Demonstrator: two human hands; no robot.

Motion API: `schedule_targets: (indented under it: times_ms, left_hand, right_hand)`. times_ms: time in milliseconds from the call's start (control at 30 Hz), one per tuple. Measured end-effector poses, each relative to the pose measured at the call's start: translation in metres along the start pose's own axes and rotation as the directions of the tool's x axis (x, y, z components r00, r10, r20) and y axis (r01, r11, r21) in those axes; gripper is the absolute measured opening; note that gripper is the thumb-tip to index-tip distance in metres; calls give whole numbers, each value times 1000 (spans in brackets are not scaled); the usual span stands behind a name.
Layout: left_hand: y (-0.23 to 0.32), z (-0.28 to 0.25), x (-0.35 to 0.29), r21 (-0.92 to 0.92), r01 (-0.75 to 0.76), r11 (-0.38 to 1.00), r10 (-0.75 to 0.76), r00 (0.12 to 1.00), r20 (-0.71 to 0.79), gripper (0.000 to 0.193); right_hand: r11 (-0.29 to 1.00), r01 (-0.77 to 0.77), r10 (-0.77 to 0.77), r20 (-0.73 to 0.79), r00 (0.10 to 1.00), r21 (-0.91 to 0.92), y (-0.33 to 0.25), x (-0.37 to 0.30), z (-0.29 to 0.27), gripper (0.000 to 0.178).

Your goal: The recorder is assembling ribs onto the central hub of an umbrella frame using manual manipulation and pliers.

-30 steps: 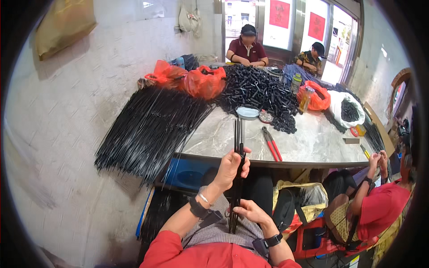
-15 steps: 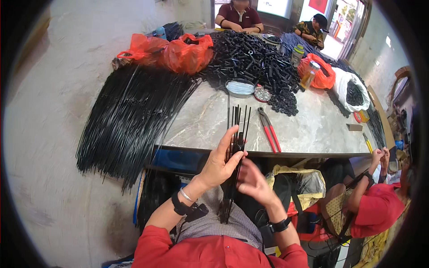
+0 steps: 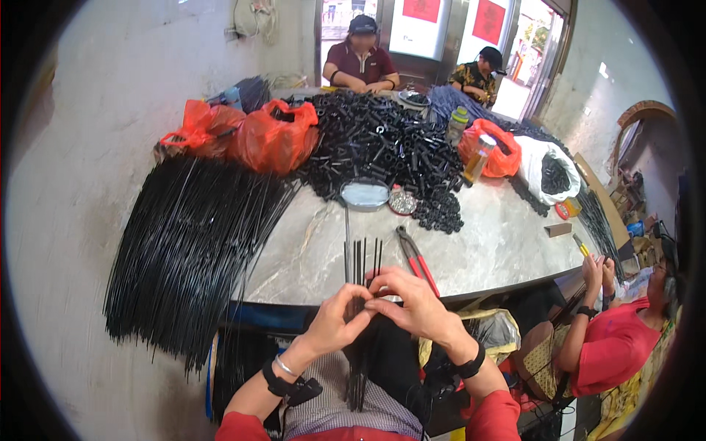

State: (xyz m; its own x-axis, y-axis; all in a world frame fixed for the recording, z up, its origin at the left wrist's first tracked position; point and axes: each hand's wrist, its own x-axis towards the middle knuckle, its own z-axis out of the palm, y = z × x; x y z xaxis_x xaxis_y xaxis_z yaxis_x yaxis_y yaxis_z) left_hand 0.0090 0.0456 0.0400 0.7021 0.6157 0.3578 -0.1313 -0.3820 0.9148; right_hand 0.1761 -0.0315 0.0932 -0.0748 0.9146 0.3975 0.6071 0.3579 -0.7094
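My left hand (image 3: 340,317) is closed around a loose bundle of thin black rods (image 3: 358,382), which stands upright in front of my lap. The upper ends of the rods stick up past my fingers, over the table's near edge. My right hand (image 3: 412,300) meets the left at the bundle, its thumb and fingers curled together in a pinch. What sits between the right fingertips is hidden. Just beyond the hands lie pincers with red handles (image 3: 423,272). Farther off are an oval dish of pale thin sticks (image 3: 365,194) and a round tin of small metal pieces (image 3: 402,200).
A heap of short black tubes (image 3: 382,140) covers the table's middle. Many black rods (image 3: 191,250) hang over its left edge. Red plastic bags (image 3: 276,140), bottles (image 3: 479,158) and a white sack (image 3: 540,158) stand around. Two people sit across; another person (image 3: 614,345) works at right.
My right hand has come up from beside the bundle and now pinches at it against the left fingers. My left index finger has curled in. The view has tilted upward.
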Motion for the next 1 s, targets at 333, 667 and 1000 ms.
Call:
schedule_targets:
  times_ms: [333,667,1000]
  left_hand:
    - [-17,-8,5,-179,120,977,-97,986,136,18]
    - [-39,-17,8,-297,245,923,-204,965,164,15]
    - [-56,-16,10,-314,174,933,-189,982,-17,13]
  right_hand:
    - [999,26,-28,58,998,30,14,4,-10,12]
    - [940,-132,48,261,964,315,38,32,-26,57]
    - [847,-54,12,-83,997,-528,212,215,-35,16]
